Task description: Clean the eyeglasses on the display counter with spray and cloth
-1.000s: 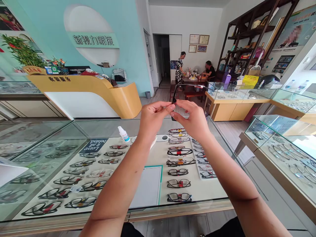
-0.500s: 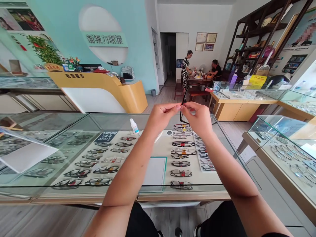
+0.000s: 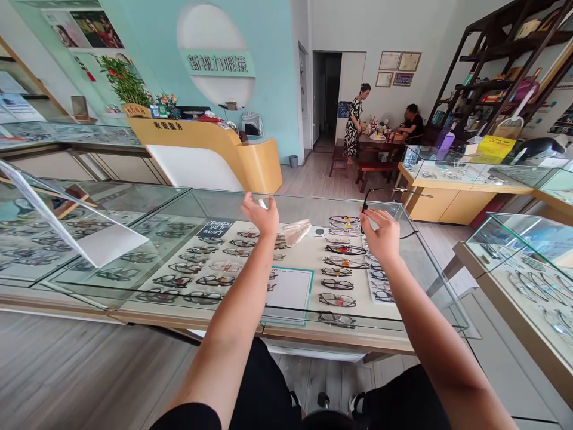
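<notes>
- While my right hand (image 3: 381, 234) pinches the black-framed glasses (image 3: 365, 205) above the glass display case (image 3: 322, 339), a slack pinch could drop them onto it.
- My left hand (image 3: 261, 215), at a white object (image 3: 263, 204): whether gripping, I cannot tell; a nudge might topple it.
- Hidden: most of that object; the glasses' lower part, behind my right hand.

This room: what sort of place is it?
Probably an optician's shop: the wall sign includes the Chinese word for glasses, spectacle frames line the glass case, and the right hand holds another pair.
</notes>
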`<control>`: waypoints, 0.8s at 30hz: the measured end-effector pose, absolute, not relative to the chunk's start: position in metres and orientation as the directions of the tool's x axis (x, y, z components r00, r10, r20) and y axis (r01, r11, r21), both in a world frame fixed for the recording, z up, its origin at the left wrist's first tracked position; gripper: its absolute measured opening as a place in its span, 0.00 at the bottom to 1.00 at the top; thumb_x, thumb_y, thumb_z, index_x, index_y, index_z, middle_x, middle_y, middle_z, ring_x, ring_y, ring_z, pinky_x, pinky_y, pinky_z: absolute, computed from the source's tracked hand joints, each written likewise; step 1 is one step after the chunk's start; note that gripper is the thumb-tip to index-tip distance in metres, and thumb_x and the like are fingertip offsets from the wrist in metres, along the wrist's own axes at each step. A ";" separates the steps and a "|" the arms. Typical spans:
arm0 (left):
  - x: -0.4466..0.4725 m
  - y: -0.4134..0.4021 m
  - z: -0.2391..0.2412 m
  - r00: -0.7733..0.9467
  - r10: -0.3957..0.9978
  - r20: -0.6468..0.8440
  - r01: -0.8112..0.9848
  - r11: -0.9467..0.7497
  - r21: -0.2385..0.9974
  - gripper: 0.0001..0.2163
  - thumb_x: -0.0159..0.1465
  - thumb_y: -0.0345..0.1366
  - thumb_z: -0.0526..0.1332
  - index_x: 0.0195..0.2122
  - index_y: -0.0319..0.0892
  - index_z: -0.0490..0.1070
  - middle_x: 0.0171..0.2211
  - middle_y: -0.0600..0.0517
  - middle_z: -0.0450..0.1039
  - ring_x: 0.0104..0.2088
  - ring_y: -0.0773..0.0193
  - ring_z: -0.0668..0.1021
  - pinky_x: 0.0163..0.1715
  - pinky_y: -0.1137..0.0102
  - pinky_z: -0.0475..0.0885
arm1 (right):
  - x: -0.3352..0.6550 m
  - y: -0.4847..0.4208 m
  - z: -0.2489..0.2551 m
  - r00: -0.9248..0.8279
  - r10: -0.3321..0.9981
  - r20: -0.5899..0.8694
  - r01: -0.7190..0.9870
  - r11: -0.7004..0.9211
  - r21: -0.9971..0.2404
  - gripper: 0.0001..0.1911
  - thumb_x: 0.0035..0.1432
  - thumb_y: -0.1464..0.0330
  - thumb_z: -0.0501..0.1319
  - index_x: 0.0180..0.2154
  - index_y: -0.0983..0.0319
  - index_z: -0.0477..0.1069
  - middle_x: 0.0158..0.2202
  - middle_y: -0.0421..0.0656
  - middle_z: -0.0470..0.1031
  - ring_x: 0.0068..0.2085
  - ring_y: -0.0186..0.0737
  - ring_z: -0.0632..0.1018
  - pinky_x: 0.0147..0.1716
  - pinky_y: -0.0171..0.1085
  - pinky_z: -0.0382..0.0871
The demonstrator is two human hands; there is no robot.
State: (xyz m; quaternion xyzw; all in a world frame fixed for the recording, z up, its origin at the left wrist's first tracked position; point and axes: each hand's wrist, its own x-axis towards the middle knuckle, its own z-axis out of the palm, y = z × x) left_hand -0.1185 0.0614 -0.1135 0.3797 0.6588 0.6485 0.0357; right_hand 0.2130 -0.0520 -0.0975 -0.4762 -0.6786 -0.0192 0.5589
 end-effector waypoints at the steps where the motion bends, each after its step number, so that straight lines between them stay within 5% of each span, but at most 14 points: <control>1: -0.124 0.066 -0.120 -0.721 0.575 0.387 0.435 -0.059 0.899 0.34 0.68 0.34 0.71 0.72 0.40 0.59 0.74 0.29 0.64 0.78 0.38 0.66 0.79 0.46 0.60 | 0.214 -0.051 -0.101 0.078 0.623 0.778 0.670 0.545 -0.504 0.22 0.76 0.54 0.59 0.45 0.58 0.89 0.45 0.54 0.91 0.45 0.57 0.87 0.50 0.54 0.80; 3: -0.133 0.073 -0.130 -0.726 0.633 0.267 0.377 0.042 0.925 0.37 0.67 0.36 0.72 0.74 0.42 0.57 0.75 0.29 0.65 0.79 0.32 0.65 0.79 0.39 0.58 | 0.216 -0.050 -0.106 0.072 0.631 0.773 0.669 0.544 -0.506 0.23 0.77 0.53 0.58 0.47 0.58 0.89 0.47 0.54 0.91 0.47 0.58 0.87 0.51 0.54 0.80; 7: -0.143 0.082 -0.144 -0.692 0.711 0.127 0.286 0.108 0.952 0.29 0.63 0.33 0.71 0.64 0.43 0.66 0.58 0.34 0.81 0.68 0.29 0.79 0.74 0.34 0.64 | 0.224 -0.046 -0.108 0.056 0.680 0.731 0.622 0.549 -0.558 0.23 0.77 0.52 0.59 0.49 0.59 0.88 0.50 0.55 0.91 0.50 0.58 0.87 0.54 0.55 0.79; 11: -0.145 0.084 -0.145 -0.656 0.748 0.095 0.226 0.076 0.971 0.16 0.62 0.33 0.70 0.49 0.46 0.69 0.52 0.38 0.81 0.65 0.33 0.80 0.71 0.39 0.69 | 0.233 -0.043 -0.106 0.083 0.741 0.667 0.527 0.535 -0.660 0.24 0.76 0.49 0.60 0.47 0.59 0.88 0.51 0.55 0.91 0.49 0.56 0.86 0.54 0.53 0.79; 15: -0.128 0.081 -0.131 -0.555 0.819 0.149 0.149 -0.079 0.986 0.13 0.65 0.40 0.68 0.47 0.49 0.66 0.51 0.43 0.79 0.59 0.47 0.81 0.60 0.53 0.80 | 0.236 -0.047 -0.099 0.119 0.768 0.629 0.461 0.518 -0.720 0.28 0.76 0.43 0.61 0.47 0.59 0.87 0.49 0.52 0.90 0.48 0.54 0.85 0.54 0.51 0.78; 18: -0.099 0.070 -0.118 -0.380 0.909 0.170 0.053 -0.162 0.985 0.15 0.66 0.51 0.68 0.44 0.49 0.68 0.41 0.48 0.76 0.44 0.55 0.82 0.40 0.63 0.81 | 0.231 -0.053 -0.096 0.093 0.787 0.609 0.392 0.534 -0.749 0.30 0.76 0.41 0.61 0.50 0.58 0.87 0.50 0.51 0.90 0.50 0.53 0.86 0.57 0.51 0.78; 21: -0.066 0.043 -0.107 -0.147 0.973 0.177 -0.044 -0.185 0.982 0.29 0.64 0.72 0.62 0.34 0.48 0.69 0.30 0.50 0.71 0.29 0.60 0.74 0.25 0.66 0.73 | 0.222 -0.059 -0.095 0.050 0.806 0.590 0.337 0.543 -0.769 0.31 0.76 0.39 0.61 0.51 0.57 0.86 0.53 0.51 0.90 0.53 0.53 0.86 0.59 0.51 0.77; 24: -0.041 0.009 -0.096 0.308 0.940 0.144 -0.258 -0.063 0.964 0.40 0.56 0.85 0.60 0.27 0.47 0.68 0.25 0.51 0.64 0.26 0.62 0.69 0.21 0.68 0.65 | 0.213 -0.064 -0.097 -0.005 0.820 0.572 0.311 0.545 -0.778 0.30 0.76 0.39 0.61 0.51 0.56 0.86 0.53 0.50 0.90 0.54 0.53 0.85 0.60 0.51 0.76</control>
